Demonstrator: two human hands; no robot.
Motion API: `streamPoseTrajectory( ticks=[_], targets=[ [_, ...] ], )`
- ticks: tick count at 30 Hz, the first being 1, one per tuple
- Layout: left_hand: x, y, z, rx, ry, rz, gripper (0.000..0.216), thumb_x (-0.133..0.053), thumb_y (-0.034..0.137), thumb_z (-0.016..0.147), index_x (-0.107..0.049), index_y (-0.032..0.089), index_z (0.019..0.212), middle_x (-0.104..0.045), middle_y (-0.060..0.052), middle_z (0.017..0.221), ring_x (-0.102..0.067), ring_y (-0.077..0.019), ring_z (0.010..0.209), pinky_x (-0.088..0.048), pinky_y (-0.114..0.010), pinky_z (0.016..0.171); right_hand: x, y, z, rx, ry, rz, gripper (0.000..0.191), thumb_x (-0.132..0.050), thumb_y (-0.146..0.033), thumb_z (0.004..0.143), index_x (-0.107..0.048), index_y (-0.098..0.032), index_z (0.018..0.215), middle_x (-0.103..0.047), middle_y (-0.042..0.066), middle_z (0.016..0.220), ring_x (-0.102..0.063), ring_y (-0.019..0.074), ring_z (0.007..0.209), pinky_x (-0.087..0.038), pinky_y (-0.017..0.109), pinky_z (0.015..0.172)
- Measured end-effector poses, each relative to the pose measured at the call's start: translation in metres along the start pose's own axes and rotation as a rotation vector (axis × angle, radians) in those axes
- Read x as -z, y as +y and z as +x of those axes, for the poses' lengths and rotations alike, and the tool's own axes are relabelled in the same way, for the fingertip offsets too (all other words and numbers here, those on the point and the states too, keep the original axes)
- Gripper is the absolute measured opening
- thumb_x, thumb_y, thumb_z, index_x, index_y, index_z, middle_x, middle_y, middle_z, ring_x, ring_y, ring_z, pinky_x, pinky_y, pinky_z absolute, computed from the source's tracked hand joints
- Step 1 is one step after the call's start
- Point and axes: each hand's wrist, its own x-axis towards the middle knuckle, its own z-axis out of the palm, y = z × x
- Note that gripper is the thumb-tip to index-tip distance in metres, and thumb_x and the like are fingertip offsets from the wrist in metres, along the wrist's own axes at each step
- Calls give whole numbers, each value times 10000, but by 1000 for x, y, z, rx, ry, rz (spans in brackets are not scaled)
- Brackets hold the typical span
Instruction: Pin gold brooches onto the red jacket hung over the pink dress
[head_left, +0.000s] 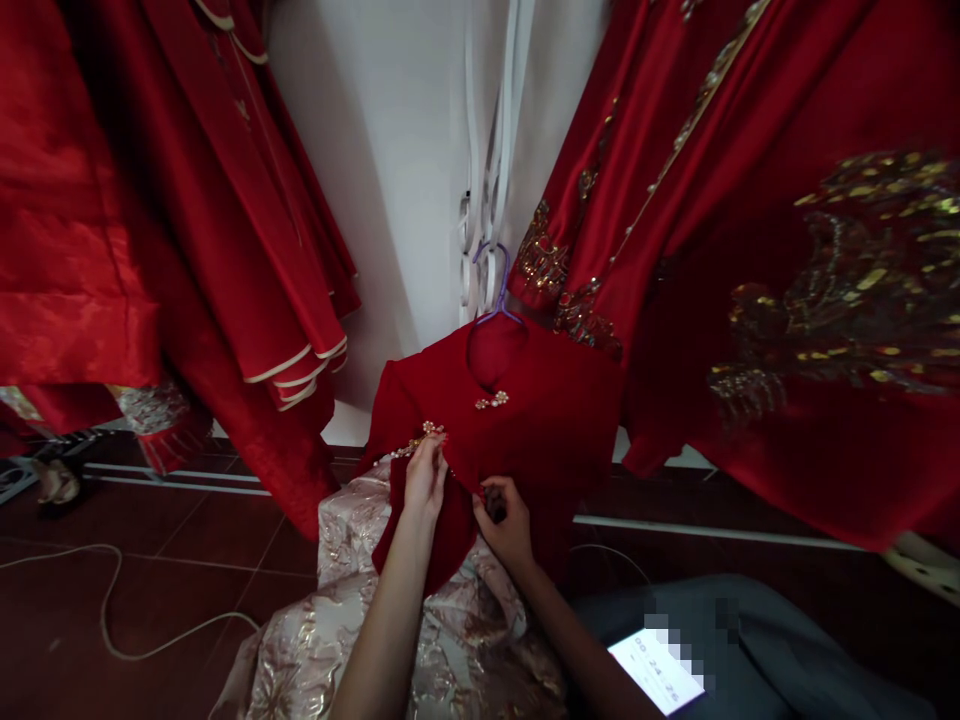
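A red top [555,430] with a round neckline hangs from a purple hanger [501,290] right in front of me. Its neckline carries a small beaded fastening [492,401], and beaded trim [405,449] sits on its left side. My left hand [426,478] pinches the top's front beside this trim. Lower and to the right, my right hand [510,522] has thumb and forefinger closed on the edge of the same fabric. Below them spreads a pale brocade skirt [330,630] with a shiny floral pattern.
Red gowns hang at the left [247,200] and right [750,200], the right one heavy with gold sequins. White straps [495,150] hold the hanger. A lit phone [652,665] lies lower right on grey cloth. A white cable [112,620] crosses the tiled floor.
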Motion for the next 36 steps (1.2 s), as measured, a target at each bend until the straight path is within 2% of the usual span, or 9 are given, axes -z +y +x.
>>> streamPoseTrajectory(
  ticks=[3,7,10,13,16,22,28,33,36],
  targets=[
    [-8,-3,-3,-47,-17,34,178,-573,273,778,-637,177,913,-680,-44,924,-636,-82,736,-495,-184,672,0,-1,0,-14,-11,5,156,-556,-241,730,-513,-195,873,-537,-15,672,-504,120,559,-420,234,523],
    [-28,8,-8,-146,-230,272,358,-522,461,796,-632,158,953,-669,-53,825,-608,-104,645,-468,-221,598,1,2,-1,-29,-6,5,177,-551,-214,701,-476,-201,860,-500,-38,637,-475,112,523,-396,226,498],
    [-49,24,-7,-495,-371,715,324,-554,432,791,-630,176,974,-631,-45,832,-588,-128,734,-461,-243,670,1,4,-1,-17,10,-6,182,-533,-176,668,-444,-210,823,-458,-56,606,-454,110,512,-380,225,495],
    [-67,39,-4,-905,-392,1237,254,-555,380,811,-623,245,1016,-561,-41,888,-537,-155,840,-449,-252,708,2,4,-1,-1,15,-17,189,-514,-155,652,-426,-216,807,-426,-65,594,-435,108,509,-370,225,497],
    [-79,48,1,-1105,-454,1591,213,-508,365,846,-620,255,990,-511,-58,901,-487,-187,906,-441,-254,660,3,2,-1,7,17,-22,194,-509,-154,645,-426,-216,809,-422,-65,595,-430,110,513,-366,226,500],
    [-91,59,3,-1257,-480,1694,168,-529,336,833,-622,217,907,-512,-74,966,-467,-215,940,-408,-346,808,3,2,-3,5,21,-12,202,-522,-183,688,-435,-214,868,-458,-44,648,-450,118,542,-390,239,524],
    [-95,65,3,-1266,-539,1685,95,-523,231,811,-606,216,854,-608,-34,835,-526,-191,882,-247,-430,1005,15,-8,3,147,164,49,192,-503,-254,782,-434,-205,954,-495,57,897,-517,181,827,-451,325,711],
    [-95,68,6,-1246,-670,1715,142,-486,197,809,-611,241,862,-617,-18,765,-557,-174,818,-178,-451,1055,36,-52,54,279,361,158,119,-495,-311,822,-460,-200,848,-489,70,902,-521,188,867,-460,362,767],
    [-96,69,3,-1251,-692,1733,181,-468,191,816,-608,251,913,-616,-24,799,-559,-185,851,-141,-473,1072,39,-82,103,272,304,265,218,-468,-359,851,-486,-195,995,-537,100,1041,-538,201,1011,-445,400,884]
  ],
)
